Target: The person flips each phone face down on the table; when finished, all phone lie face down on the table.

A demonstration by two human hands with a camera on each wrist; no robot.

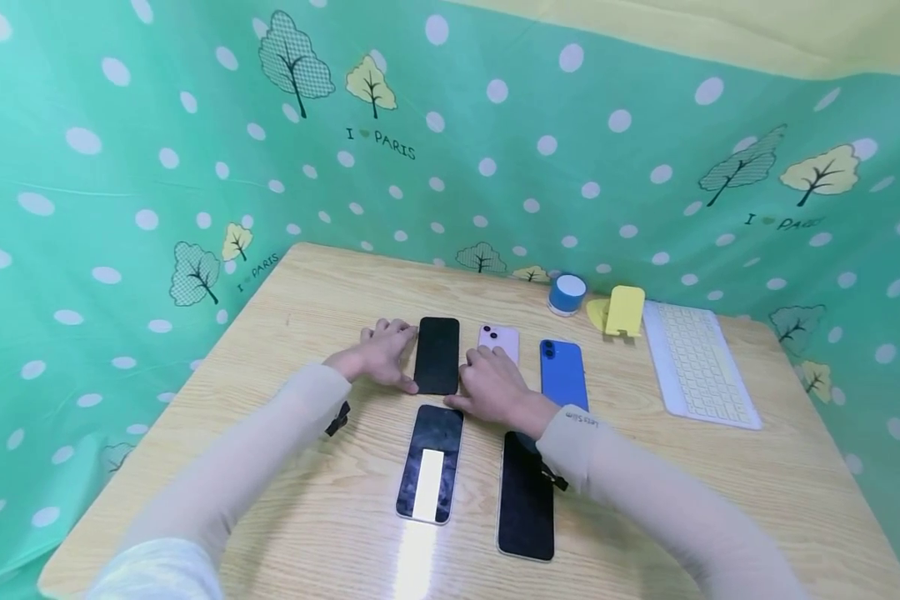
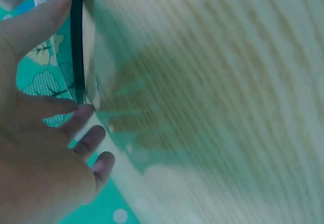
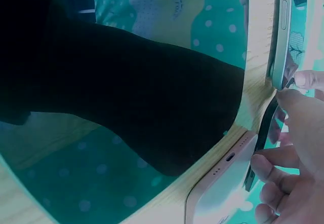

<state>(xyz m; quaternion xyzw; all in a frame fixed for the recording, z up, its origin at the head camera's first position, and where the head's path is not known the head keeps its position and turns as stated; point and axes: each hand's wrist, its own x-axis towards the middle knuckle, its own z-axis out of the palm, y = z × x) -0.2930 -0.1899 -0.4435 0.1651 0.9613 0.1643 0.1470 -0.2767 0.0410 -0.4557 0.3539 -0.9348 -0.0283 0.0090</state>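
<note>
Wood-grain table [image 1: 322, 292] lies under the left hand [image 1: 381, 352], spread, and right hand [image 1: 495, 385], fingers bent; neither looks clamped. Between them, about equally near, the black phone [image 1: 437, 357] lies flat, long axis front to back; left thumb and fingertips touch its left edge, right fingertips its right.

One phone [image 1: 437, 357] was black, the second phone [image 1: 504, 338] pink, the third phone [image 1: 564, 377] blue; the keyboard [image 1: 699, 360] was white, the stand [image 1: 626, 310] yellow, the counter [image 1: 330, 292] tan wood-grained, the cloth [image 1: 195, 167] green with whitish dots.
</note>
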